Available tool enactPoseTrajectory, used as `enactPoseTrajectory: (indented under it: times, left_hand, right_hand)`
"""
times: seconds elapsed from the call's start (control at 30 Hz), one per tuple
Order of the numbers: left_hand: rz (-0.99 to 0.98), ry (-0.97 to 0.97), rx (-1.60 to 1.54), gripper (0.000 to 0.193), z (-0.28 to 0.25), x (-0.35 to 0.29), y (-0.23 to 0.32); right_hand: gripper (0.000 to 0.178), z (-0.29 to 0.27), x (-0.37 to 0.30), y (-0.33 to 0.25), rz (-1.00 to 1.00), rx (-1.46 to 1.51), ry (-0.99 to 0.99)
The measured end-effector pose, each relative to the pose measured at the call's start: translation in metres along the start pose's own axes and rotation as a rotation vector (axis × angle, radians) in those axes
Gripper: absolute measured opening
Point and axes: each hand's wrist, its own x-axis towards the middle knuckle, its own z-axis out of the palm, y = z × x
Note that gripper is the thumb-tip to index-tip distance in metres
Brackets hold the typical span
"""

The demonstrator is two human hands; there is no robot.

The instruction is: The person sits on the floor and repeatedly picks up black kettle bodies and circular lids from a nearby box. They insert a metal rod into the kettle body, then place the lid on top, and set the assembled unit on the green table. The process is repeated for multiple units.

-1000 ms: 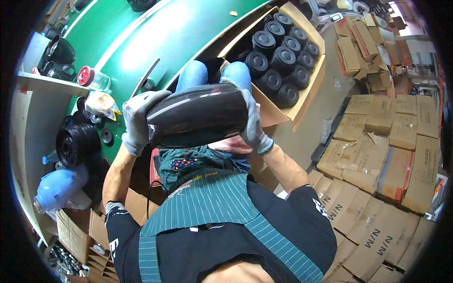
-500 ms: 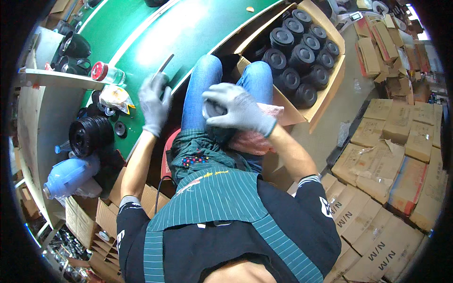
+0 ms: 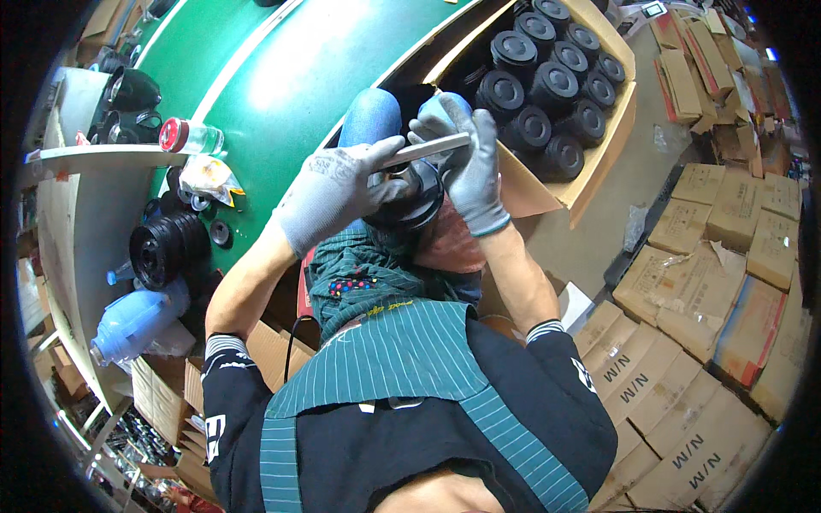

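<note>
My left hand [image 3: 342, 184], in a grey glove, is closed around one end of a flat grey metal bar-like tool [image 3: 428, 148]. The tool slants up to the right above my lap, its exact kind unclear. Its far end crosses the palm of my right hand [image 3: 466, 167], also gloved, whose fingers are stretched out and spread. Below the tool, between my knees, sits a black round part [image 3: 419, 205] with a shiny metal piece at its top. My left hand partly hides it. A pink cloth [image 3: 451, 239] lies over my right thigh.
Right of my knees, an open carton [image 3: 590, 192] holds several black cylindrical parts [image 3: 554, 81]. A green table [image 3: 274, 85] spans the far left, with a red-lidded jar [image 3: 192, 137] and stacked black rings [image 3: 167, 248]. Sealed cartons [image 3: 676, 291] are stacked at right.
My left hand has brought the tool from the table edge over my lap. My right hand has moved up and right and opened; the black part between my knees now shows.
</note>
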Motion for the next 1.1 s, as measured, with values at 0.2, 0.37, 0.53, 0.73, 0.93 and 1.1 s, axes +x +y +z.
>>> enactPoseTrajectory:
  times: [0.2, 0.37, 0.53, 0.73, 0.93, 1.1]
  left_hand:
    - [-0.317, 0.143, 0.318, 0.09, 0.044, -0.014, 0.093]
    - [-0.35, 0.216, 0.287, 0.096, 0.058, -0.012, 0.11]
    - [-0.27, 0.366, 0.029, 0.075, 0.032, -0.027, 0.05]
    - [-0.166, 0.35, -0.366, 0.057, 0.022, -0.021, 0.04]
    - [0.021, 0.209, -0.177, 0.093, 0.043, -0.026, 0.132]
    - [-0.169, 0.39, 0.03, 0.085, 0.043, -0.041, 0.081]
  right_hand:
    - [0.05, -0.024, 0.051, 0.013, 0.02, -0.223, -0.333]
    - [0.05, -0.025, 0.082, 0.039, 0.222, 0.037, -0.487]
    - [0.044, -0.034, 0.031, 0.007, 0.068, -0.026, -0.483]
    - [0.044, -0.046, 0.005, -0.006, 0.019, 0.022, -0.411]
    - [0.046, -0.015, 0.097, 0.058, 0.269, 0.061, -0.762]
    - [0.039, -0.032, 0.068, 0.041, 0.241, 0.182, -0.541]
